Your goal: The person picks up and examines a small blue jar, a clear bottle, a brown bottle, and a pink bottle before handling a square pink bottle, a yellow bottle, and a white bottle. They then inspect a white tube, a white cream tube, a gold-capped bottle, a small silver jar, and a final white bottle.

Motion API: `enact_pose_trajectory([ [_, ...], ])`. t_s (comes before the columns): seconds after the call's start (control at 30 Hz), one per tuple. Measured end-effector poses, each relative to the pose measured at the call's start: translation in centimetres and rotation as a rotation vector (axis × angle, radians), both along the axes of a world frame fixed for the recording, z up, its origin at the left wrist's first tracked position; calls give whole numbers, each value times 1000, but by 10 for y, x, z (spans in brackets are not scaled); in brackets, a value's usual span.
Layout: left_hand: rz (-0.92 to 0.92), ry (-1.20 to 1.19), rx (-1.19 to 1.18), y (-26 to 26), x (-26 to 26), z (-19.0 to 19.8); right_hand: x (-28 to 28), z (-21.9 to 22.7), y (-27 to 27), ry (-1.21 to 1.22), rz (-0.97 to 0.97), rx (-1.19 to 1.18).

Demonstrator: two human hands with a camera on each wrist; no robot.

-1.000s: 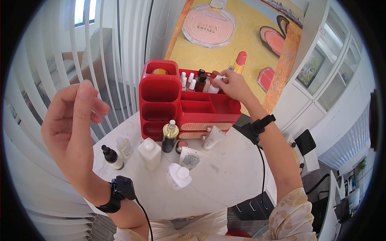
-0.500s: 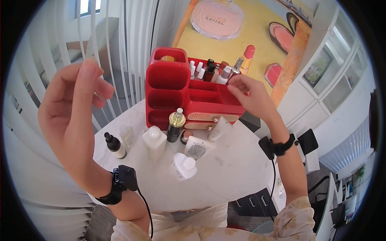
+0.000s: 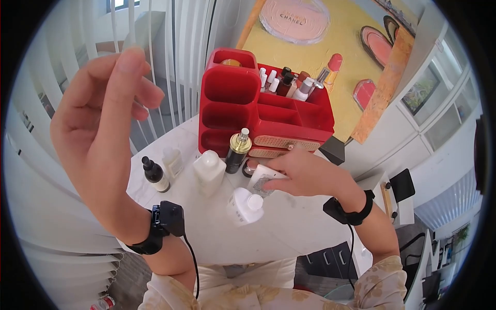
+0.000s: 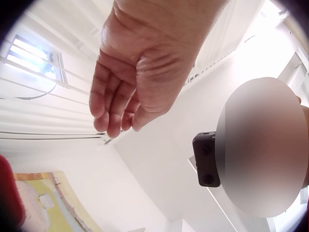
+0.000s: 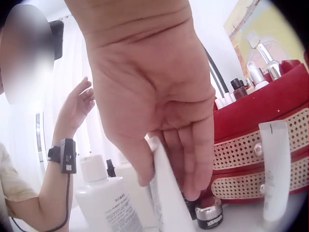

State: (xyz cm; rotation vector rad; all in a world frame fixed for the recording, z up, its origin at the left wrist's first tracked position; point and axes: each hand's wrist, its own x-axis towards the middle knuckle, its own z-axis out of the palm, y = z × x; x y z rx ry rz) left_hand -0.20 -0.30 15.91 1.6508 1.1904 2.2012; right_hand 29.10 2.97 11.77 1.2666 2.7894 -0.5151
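My right hand (image 3: 305, 173) is over a white squeeze tube (image 3: 261, 182) with a grey patterned patch. In the right wrist view the tube (image 5: 169, 193) stands between thumb and fingers, the thumb along one side. A small pot (image 5: 209, 212) with a dark, silver-rimmed base sits just beyond the fingertips, and a white bottle (image 5: 104, 198) is on the thumb side. My left hand (image 3: 103, 108) is raised at the left, its fingers loosely bent with nothing in them; the left wrist view shows that hand (image 4: 135, 72) from the palm side.
A red organizer (image 3: 281, 116) holds nail polishes and small bottles at the back of the marble table (image 3: 279, 232). Before it stand a black-and-gold pump bottle (image 3: 238, 150), a white bottle (image 3: 209, 173), a dark dropper bottle (image 3: 155, 174) and a tipped white bottle (image 3: 245, 206). Another tube (image 5: 275, 179) leans by the drawers.
My right hand has left the small bottles in the organizer and come down to the patterned tube. The left hand stays raised. The head view has shifted slightly.
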Motion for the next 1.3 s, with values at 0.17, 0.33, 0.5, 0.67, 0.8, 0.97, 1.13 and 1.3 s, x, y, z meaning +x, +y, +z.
enact_pose_trajectory([
  [0.17,-12,28,19,1,-5,-2,6,7,-13,-107,-47,-14],
  [0.33,-6,21,19,1,-4,-3,43,0,-20,-62,-42,26],
  [0.5,-7,44,15,1,-5,-4,67,16,-29,-135,-199,-30],
  [0.67,0,31,21,1,-2,-3,97,7,-29,-87,-310,35],
  [0.8,4,56,48,1,-3,-4,87,17,-34,-92,-437,-22],
  [0.97,-64,-34,47,-3,1,0,83,15,-42,131,-410,115],
  [1.13,-25,-39,56,-5,-4,-1,38,35,-44,299,-320,222],
  [1.3,18,-35,20,-6,-19,-3,-43,35,-22,372,70,95],
])
